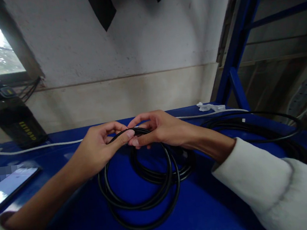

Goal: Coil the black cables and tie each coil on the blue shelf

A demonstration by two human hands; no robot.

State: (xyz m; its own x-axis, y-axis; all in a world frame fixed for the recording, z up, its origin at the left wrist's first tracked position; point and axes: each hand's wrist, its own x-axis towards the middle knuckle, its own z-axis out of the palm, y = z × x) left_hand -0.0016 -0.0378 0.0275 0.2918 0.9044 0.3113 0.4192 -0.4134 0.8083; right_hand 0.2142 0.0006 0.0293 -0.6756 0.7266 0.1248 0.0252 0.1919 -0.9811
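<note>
A black cable (pixel 145 227) hangs in several loose loops between my two hands, over the blue table (pixel 209 205). My left hand (pixel 102 145) pinches the top of the loops between thumb and fingers. Close beside it, with fingertips almost touching, my right hand (pixel 158 129) is closed on the same bundle from the right. Just behind the held loops, a second black coil (pixel 149 175) lies on the table, partly hidden by them and by my right hand.
More black cable coils (pixel 256 128) lie at the right. A phone (pixel 11 184) and a dark bottle (pixel 14 117) are at the left. A white cord (pixel 48 146) runs along the back, near crumpled clear plastic (pixel 211 106). A blue metal frame (pixel 239 41) rises at the right.
</note>
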